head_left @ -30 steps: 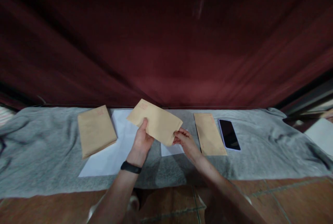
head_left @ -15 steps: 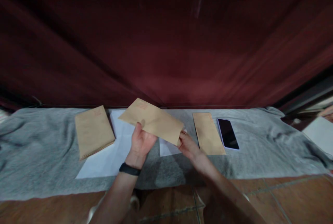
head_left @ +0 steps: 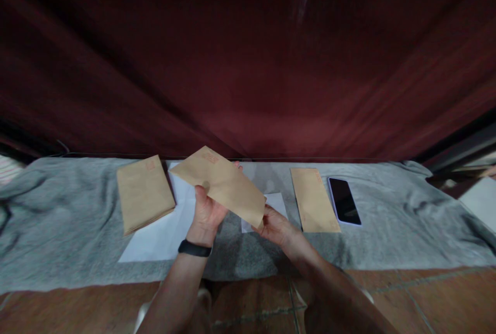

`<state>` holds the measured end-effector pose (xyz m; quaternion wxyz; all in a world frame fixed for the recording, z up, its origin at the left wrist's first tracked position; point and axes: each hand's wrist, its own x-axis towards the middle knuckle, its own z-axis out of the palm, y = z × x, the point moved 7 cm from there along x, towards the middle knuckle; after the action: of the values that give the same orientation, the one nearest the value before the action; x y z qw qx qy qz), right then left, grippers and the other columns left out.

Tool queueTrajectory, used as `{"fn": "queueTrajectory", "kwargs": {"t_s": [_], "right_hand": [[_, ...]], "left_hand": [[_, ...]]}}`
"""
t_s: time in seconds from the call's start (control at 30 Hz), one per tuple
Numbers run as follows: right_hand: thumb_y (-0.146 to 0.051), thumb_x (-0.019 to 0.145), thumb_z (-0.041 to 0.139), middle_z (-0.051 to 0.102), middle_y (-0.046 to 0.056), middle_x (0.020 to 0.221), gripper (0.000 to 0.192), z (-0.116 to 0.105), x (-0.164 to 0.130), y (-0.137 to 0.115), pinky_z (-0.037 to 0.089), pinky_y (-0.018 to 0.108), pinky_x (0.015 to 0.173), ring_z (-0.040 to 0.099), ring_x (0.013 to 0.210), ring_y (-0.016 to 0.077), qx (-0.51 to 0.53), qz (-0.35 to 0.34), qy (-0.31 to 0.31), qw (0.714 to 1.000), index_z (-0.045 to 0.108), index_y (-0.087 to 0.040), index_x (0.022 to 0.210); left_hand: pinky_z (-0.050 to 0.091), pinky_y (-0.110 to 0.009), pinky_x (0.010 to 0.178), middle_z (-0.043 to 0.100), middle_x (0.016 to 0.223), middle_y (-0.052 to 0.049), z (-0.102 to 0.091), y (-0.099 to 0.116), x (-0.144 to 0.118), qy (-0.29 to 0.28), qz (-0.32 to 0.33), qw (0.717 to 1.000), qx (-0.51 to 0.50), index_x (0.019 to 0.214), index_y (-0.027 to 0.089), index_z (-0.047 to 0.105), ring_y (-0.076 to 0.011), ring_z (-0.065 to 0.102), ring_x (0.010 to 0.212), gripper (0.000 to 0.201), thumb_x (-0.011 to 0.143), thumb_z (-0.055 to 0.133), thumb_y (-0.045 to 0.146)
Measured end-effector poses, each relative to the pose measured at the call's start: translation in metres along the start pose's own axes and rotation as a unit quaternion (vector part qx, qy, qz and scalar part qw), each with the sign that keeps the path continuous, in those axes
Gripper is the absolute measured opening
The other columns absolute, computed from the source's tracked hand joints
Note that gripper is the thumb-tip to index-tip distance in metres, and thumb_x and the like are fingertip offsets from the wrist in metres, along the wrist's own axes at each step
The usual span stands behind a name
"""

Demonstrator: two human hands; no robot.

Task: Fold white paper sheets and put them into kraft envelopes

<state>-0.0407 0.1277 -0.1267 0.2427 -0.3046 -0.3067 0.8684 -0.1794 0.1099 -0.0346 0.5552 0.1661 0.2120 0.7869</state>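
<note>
A brown paper envelope (head_left: pixel 225 181) with faint red print at its upper left corner is held tilted above the grey cloth. My left hand (head_left: pixel 207 212), with a black band on the wrist, grips its near long edge, thumb on top and other fingers underneath. The fingers of my right hand (head_left: pixel 273 224) are closed on the envelope's lower right end. Beneath it a small white paper (head_left: pixel 276 202) shows in part. To the left, a stack of brown envelopes (head_left: pixel 145 194) lies partly over larger white paper (head_left: pixel 155 243).
Another brown envelope (head_left: pixel 314 199) lies right of my hands, beside a dark-screened phone (head_left: pixel 344 200) in a lilac case. A grey cloth (head_left: pixel 391 220) covers the surface, with a dark red curtain (head_left: pixel 248 65) behind. Tiled floor (head_left: pixel 256 303) shows in front; a white object (head_left: pixel 482 202) is at far right.
The envelope's right end has swung down and toward me with my right hand, so it slopes more steeply. Fingertips of my left hand now show past its far edge.
</note>
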Motion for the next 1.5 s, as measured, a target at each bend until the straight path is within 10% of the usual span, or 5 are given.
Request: {"fn": "queueTrajectory", "kwargs": {"t_s": [0.4, 0.67, 0.93, 1.2, 1.5], "right_hand": [[-0.042, 0.06, 0.075, 0.041, -0.009, 0.044, 0.035, -0.042, 0.009, -0.036, 0.023, 0.023, 0.046, 0.033, 0.046, 0.008, -0.229, -0.195, 0.222, 0.927, 0.046, -0.025, 0.049], [-0.043, 0.066, 0.078, 0.049, -0.009, 0.05, 0.025, -0.026, -0.004, -0.039, 0.018, 0.023, 0.043, 0.032, 0.042, 0.0058, -0.158, -0.115, 0.113, 0.974, 0.066, -0.021, 0.069], [-0.034, 0.068, 0.078, 0.069, -0.001, 0.068, 0.019, -0.028, -0.001, -0.032, 0.047, 0.023, 0.058, 0.062, 0.059, 0.0117, 0.069, -0.008, 0.056, 0.996, 0.066, -0.021, 0.074], [-0.033, 0.061, 0.091, 0.071, -0.001, 0.082, 0.031, -0.033, 0.0, -0.032, 0.052, 0.029, 0.069, 0.068, 0.077, 0.0181, -0.004, -0.062, 0.051, 0.997, 0.068, -0.025, 0.08], [-0.026, 0.063, 0.083, 0.076, -0.001, 0.086, 0.029, -0.047, -0.002, -0.061, 0.049, 0.026, 0.066, 0.065, 0.074, 0.0164, -0.094, -0.173, 0.105, 0.975, 0.076, -0.024, 0.091]], "left_hand": [[0.046, -0.048, 0.118, 0.07, 0.136, -0.008, -0.003, 0.006, 0.003, 0.056, 0.032, 0.996, 0.054, 0.128, 0.029, 0.067, -0.0353, 0.051, 0.143, 0.081, 0.057, 0.098, 0.049], [0.047, -0.04, 0.118, 0.072, 0.133, -0.01, 0.0, 0.005, 0.001, 0.073, 0.017, 0.995, 0.062, 0.127, 0.024, 0.067, -0.0319, 0.047, 0.146, 0.079, 0.056, 0.099, 0.036], [0.045, -0.042, 0.119, 0.07, 0.136, -0.009, -0.008, 0.0, -0.009, 0.054, -0.012, 0.994, 0.096, 0.13, 0.025, 0.067, -0.0338, 0.048, 0.145, 0.075, 0.061, 0.094, 0.024], [0.05, -0.041, 0.113, 0.073, 0.13, -0.008, -0.004, 0.004, -0.001, 0.058, 0.015, 0.995, 0.086, 0.127, 0.025, 0.068, -0.0317, 0.058, 0.137, 0.068, 0.063, 0.093, 0.025], [0.051, -0.026, 0.075, 0.075, 0.079, 0.0, -0.073, 0.046, 0.018, 0.317, 0.112, 0.92, 0.202, 0.086, 0.018, 0.072, -0.013, 0.068, 0.071, 0.022, 0.07, 0.087, 0.014]]}}
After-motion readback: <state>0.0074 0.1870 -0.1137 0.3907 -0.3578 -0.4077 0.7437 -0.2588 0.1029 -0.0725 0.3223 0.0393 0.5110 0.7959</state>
